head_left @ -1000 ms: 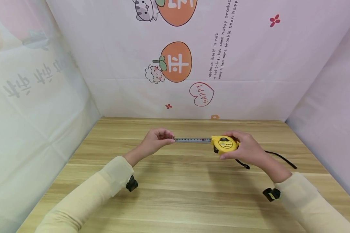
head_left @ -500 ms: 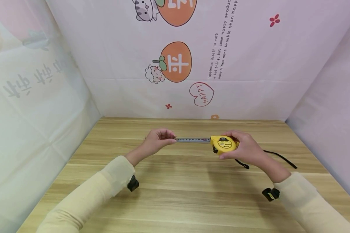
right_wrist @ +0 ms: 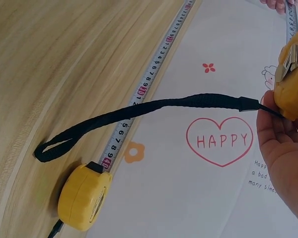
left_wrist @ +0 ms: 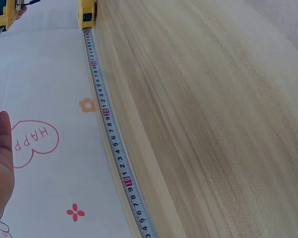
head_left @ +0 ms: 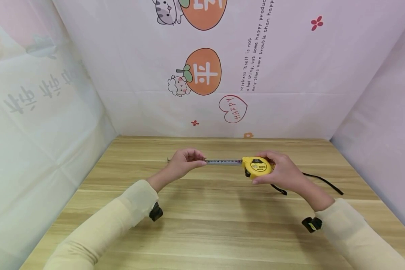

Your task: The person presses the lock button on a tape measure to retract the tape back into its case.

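My right hand (head_left: 285, 172) grips the yellow case of a tape measure (head_left: 257, 167) above the table. My left hand (head_left: 185, 163) pinches the end of its short drawn-out blade (head_left: 224, 162), which spans the gap between both hands. From the case hangs a black wrist strap (right_wrist: 154, 105). A second yellow tape measure (right_wrist: 84, 196) lies on the table, its long blade (left_wrist: 107, 114) pulled out along the table's back edge to about the 40 mark. In the head view, the held case and my hands cover most of this second one.
The wooden table (head_left: 202, 232) meets a white printed cloth (head_left: 138, 105) at the back, with more cloth on both sides. A black strap (head_left: 324, 183) lies on the table right of my right hand. Black cameras (head_left: 156, 212) sit on both wrists.
My left hand has shifted slightly right and my right hand slightly left with the tape measure. The blade showing between them is a little shorter.
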Demonstrator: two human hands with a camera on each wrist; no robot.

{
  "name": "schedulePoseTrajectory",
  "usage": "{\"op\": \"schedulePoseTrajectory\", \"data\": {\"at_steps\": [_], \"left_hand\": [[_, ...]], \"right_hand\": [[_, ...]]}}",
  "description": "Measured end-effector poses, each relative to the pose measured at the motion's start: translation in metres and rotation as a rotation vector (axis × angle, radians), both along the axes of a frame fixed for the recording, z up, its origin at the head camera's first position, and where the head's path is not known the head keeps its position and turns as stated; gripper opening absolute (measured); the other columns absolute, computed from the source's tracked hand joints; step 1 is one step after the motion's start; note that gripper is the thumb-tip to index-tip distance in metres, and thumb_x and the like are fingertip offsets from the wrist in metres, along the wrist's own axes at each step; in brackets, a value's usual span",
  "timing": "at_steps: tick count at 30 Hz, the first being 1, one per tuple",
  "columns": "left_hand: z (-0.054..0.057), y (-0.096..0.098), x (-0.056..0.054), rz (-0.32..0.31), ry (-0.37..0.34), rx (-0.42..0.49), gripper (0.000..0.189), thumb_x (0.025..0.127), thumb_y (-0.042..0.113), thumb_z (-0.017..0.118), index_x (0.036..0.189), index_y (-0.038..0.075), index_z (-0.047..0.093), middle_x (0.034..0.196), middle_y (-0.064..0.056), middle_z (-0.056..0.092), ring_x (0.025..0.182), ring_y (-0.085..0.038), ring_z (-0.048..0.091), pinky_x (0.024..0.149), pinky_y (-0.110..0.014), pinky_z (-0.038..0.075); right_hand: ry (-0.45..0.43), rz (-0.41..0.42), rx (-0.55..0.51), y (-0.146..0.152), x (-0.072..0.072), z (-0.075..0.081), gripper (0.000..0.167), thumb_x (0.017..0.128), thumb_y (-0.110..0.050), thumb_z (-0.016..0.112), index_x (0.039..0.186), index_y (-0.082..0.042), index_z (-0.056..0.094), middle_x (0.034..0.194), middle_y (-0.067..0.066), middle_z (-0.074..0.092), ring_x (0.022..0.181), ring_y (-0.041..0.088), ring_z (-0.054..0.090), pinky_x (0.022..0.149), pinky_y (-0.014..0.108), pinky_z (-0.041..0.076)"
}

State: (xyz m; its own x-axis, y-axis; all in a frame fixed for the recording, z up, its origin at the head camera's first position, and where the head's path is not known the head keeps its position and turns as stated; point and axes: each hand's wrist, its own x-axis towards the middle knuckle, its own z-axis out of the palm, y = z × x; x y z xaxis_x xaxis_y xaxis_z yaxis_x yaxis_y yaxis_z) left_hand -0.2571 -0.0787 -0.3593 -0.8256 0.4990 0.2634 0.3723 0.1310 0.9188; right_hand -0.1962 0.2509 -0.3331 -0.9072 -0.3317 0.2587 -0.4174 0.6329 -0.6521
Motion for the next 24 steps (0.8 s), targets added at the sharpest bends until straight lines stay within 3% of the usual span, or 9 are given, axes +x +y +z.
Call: {"op": "schedulePoseTrajectory", "data": {"at_steps": [3, 10, 17, 24], "left_hand": [[0.0, 0.002, 0.0, -0.005, 0.001, 0.008, 0.014, 0.09, 0.008, 0.071, 0.101, 0.001, 0.068, 0.093, -0.007, 0.067, 0.083, -0.022, 0.062, 0.072, -0.028, 0.053], [-0.002, 0.005, -0.001, -0.033, 0.01, 0.029, 0.013, 0.09, 0.006, 0.07, 0.1, -0.001, 0.067, 0.092, -0.008, 0.066, 0.089, -0.041, 0.06, 0.073, -0.028, 0.054], [-0.003, 0.009, -0.001, -0.043, 0.018, 0.031, 0.013, 0.09, 0.008, 0.07, 0.101, 0.0, 0.068, 0.093, -0.007, 0.067, 0.085, -0.024, 0.063, 0.074, -0.031, 0.054], [-0.005, 0.011, -0.001, -0.043, 0.01, 0.034, 0.014, 0.09, 0.008, 0.07, 0.102, 0.0, 0.068, 0.093, -0.007, 0.067, 0.086, -0.03, 0.062, 0.074, -0.03, 0.054]], "right_hand": [[0.006, -0.002, 0.0, -0.001, 0.0, 0.0, 0.076, 0.065, -0.031, 0.092, 0.125, 0.001, 0.057, 0.113, 0.012, 0.062, 0.091, 0.022, 0.058, 0.073, 0.028, 0.053], [0.025, 0.002, -0.009, 0.0, -0.004, -0.004, 0.078, 0.063, -0.035, 0.092, 0.125, 0.0, 0.058, 0.113, 0.011, 0.062, 0.091, 0.022, 0.059, 0.073, 0.028, 0.053], [0.035, 0.005, -0.013, -0.002, -0.003, -0.004, 0.077, 0.062, -0.031, 0.093, 0.125, -0.001, 0.059, 0.113, 0.01, 0.063, 0.092, 0.023, 0.059, 0.073, 0.028, 0.053], [0.035, 0.001, -0.01, -0.003, -0.003, -0.004, 0.078, 0.062, -0.032, 0.093, 0.125, 0.0, 0.059, 0.113, 0.01, 0.062, 0.093, 0.023, 0.06, 0.073, 0.027, 0.053]]}}
